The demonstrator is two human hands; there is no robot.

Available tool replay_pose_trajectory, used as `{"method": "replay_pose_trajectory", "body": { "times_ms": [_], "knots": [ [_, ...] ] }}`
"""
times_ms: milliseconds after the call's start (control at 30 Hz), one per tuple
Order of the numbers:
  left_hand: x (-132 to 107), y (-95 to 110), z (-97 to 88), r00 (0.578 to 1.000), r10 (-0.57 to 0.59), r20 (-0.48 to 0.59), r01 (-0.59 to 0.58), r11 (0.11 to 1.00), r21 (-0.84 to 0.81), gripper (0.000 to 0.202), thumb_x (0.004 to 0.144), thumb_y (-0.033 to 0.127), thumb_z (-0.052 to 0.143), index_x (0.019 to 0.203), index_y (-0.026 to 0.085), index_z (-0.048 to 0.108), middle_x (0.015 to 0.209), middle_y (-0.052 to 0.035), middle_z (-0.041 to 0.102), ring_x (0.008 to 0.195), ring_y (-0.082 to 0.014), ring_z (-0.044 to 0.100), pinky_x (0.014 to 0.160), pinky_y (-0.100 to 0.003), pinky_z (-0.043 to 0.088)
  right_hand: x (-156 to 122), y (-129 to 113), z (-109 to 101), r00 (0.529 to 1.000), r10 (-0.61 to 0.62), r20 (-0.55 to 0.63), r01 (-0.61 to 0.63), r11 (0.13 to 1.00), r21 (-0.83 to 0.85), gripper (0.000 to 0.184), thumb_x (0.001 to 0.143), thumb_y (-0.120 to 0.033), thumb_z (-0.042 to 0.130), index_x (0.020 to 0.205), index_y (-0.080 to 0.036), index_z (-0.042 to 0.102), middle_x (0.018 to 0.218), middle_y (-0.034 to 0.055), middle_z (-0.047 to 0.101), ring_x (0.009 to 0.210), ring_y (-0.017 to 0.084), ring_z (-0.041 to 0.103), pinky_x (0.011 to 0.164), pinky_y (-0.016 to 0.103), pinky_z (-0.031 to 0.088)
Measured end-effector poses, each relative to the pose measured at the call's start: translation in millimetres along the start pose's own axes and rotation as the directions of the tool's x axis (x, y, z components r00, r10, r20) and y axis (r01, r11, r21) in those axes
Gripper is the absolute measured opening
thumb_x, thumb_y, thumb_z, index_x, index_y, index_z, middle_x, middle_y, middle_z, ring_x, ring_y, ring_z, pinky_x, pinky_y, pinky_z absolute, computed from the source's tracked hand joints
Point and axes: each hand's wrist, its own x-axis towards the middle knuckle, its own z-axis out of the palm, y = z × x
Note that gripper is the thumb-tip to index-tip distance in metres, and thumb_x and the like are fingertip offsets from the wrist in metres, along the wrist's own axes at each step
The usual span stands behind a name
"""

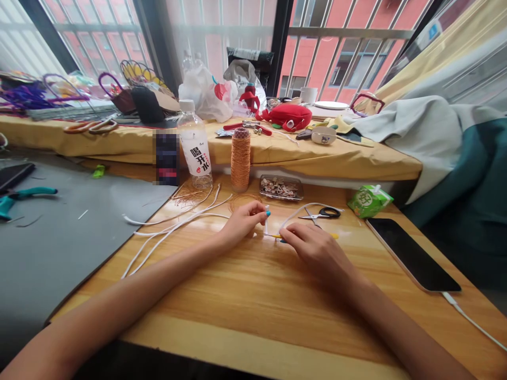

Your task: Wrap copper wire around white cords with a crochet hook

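Note:
My left hand (pixel 243 221) rests on the wooden table (pixel 253 295), fingers pinched on the end of a thin white cord (pixel 266 224). My right hand (pixel 311 248) lies just to its right, fingers curled over the same cord and a thin yellow stick (pixel 335 236). Several loose white cords (pixel 174 224) trail to the left. A spool of orange thread (pixel 240 158) stands behind my hands, and black-handled scissors (pixel 322 214) lie just beyond my right hand.
A water bottle (pixel 195 145), a small tray of shells (pixel 281 187) and a green carton (pixel 369 200) sit at the back. A phone (pixel 412 253) lies charging on the right. A grey mat (pixel 51 237) with teal pliers (pixel 24 196) covers the left. A cluttered yellow ledge (pixel 277 150) runs behind.

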Motion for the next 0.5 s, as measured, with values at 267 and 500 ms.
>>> {"method": "replay_pose_trajectory", "body": {
  "times_ms": [267,500],
  "knots": [
    [2.1,-5.1,-0.2,0.999,0.031,0.017,-0.032,0.999,0.011,0.016,0.072,0.029,0.052,0.074,0.014,0.050,0.062,0.0026,0.054,0.059,-0.0078,0.049,0.057,-0.019,0.036,-1.1,-4.8,13.2,0.988,0.143,0.056,-0.150,0.979,0.140,0.021,0.085,-0.018,0.033,0.087,-0.015,0.054,0.075,0.0061,0.057,0.068,0.015,0.050,0.060,0.024,0.035],
    [1.4,-2.9,0.3,0.999,0.042,-0.024,-0.040,0.996,0.083,0.026,0.074,0.038,0.050,0.089,0.016,0.047,0.074,0.0006,0.055,0.054,-0.0065,0.045,0.048,-0.018,0.033,-1.1,-3.1,14.2,0.978,0.206,0.005,-0.205,0.971,0.124,0.023,0.086,-0.021,0.034,0.079,-0.016,0.056,0.070,0.0048,0.057,0.061,0.014,0.050,0.056,0.023,0.034]
  ]
}}
